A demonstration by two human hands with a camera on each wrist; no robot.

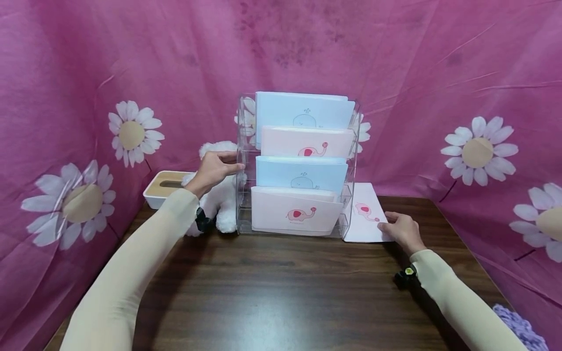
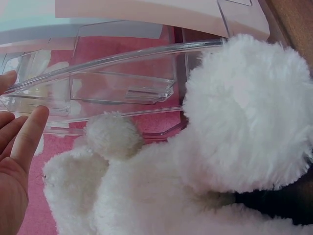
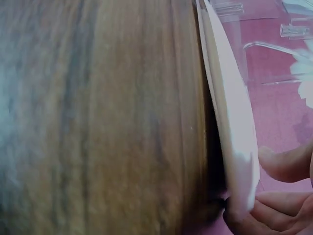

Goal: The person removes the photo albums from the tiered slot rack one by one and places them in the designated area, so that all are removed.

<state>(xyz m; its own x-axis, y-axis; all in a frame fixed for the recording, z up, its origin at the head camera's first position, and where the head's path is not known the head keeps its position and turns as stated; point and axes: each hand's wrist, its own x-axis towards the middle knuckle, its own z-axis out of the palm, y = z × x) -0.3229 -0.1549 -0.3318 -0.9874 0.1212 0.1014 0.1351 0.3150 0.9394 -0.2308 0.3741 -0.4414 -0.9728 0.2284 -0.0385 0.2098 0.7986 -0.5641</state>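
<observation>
A clear file rack [image 1: 240,195] with stepped tiers stands at the back of the table. Its tiers hold blue whale-print booklets [image 1: 303,109] and pink elephant-print booklets [image 1: 272,209]. My left hand [image 1: 212,170] grips the rack's left side, thumb in front and fingers behind the clear panel. To the right of the rack, a pink elephant-print booklet [image 1: 362,219] lies tilted close over the table. My right hand [image 1: 404,231] pinches its right edge. In the right wrist view the thumb is on one face of the booklet [image 3: 239,132] and the fingers are on the other.
A white plush toy [image 1: 226,209] sits against the rack's left side, under my left forearm. Behind it is a white tissue box [image 1: 153,200] with a wooden lid. A pink floral cloth [image 1: 395,73] surrounds the wooden table [image 1: 281,282]. Purple knitting [image 1: 520,326] shows at lower right.
</observation>
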